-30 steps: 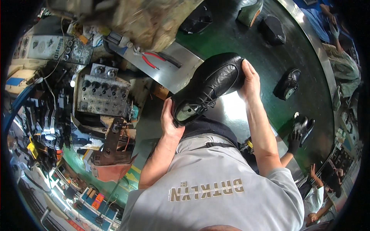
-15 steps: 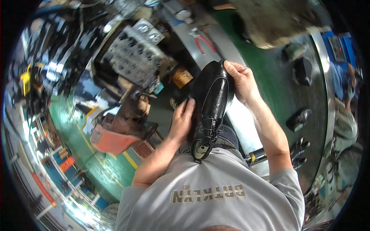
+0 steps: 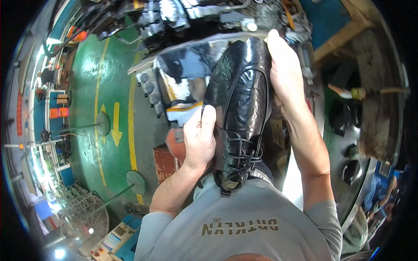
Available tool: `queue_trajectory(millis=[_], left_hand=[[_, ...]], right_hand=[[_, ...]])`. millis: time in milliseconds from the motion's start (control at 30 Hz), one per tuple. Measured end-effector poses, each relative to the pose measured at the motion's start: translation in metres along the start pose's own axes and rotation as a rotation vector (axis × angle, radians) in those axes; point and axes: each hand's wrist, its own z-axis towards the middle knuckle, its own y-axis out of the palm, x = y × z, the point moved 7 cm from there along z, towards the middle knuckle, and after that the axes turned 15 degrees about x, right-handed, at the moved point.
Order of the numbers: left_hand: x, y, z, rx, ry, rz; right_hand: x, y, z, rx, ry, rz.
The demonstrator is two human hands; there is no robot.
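A black leather lace-up shoe (image 3: pixel 244 93) is held up in front of my chest, its toe pointing away and its heel end near my shirt. My left hand (image 3: pixel 200 138) grips its left side about halfway along, thumb on top. At the far end, my right hand (image 3: pixel 286 71) is closed on the right side by the toe. The fingers of both hands are largely hidden behind the shoe. Black laces (image 3: pixel 241 155) cross over the instep, and a small tab sticks out at the heel.
Dark machinery (image 3: pixel 183 17) stands beyond the shoe. A reddish-brown box (image 3: pixel 164 163) is left of my left forearm. Farther left are a green floor with yellow lines and a caged fan (image 3: pixel 85 224). Dark shoes (image 3: pixel 350 170) lie on the right, with people beyond them.
My view has swung left, bringing more of the green floor and the fan into sight. The shoe appears larger and closer, still held in both hands.
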Motion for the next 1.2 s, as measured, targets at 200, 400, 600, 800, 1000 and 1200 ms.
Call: queue_trajectory(millis=[200, 400, 600, 800, 1000, 1200], left_hand=[[0.041, -0.056, 0.074, 0.105, 0.059, 0.060], [0.076, -0.061, 0.143, 0.068, -0.010, -0.129], [0.079, -0.045, 0.206, 0.058, 0.021, -0.221], [0.067, -0.037, 0.245, 0.128, 0.011, -0.227], [0.068, -0.037, 0.248, 0.136, -0.030, -0.247], [0.073, -0.036, 0.243, 0.143, -0.068, -0.241]], right_hand=[[0.051, 0.071, -0.006, 0.003, 0.015, -0.086], [0.074, 0.131, -0.006, -0.055, 0.122, 0.168], [0.082, 0.173, 0.013, -0.118, 0.688, 0.564], [0.106, 0.186, 0.039, -0.001, 0.669, 0.678], [0.108, 0.190, 0.041, 0.035, 0.643, 0.652], [0.108, 0.193, 0.041, 0.029, 0.675, 0.685]])
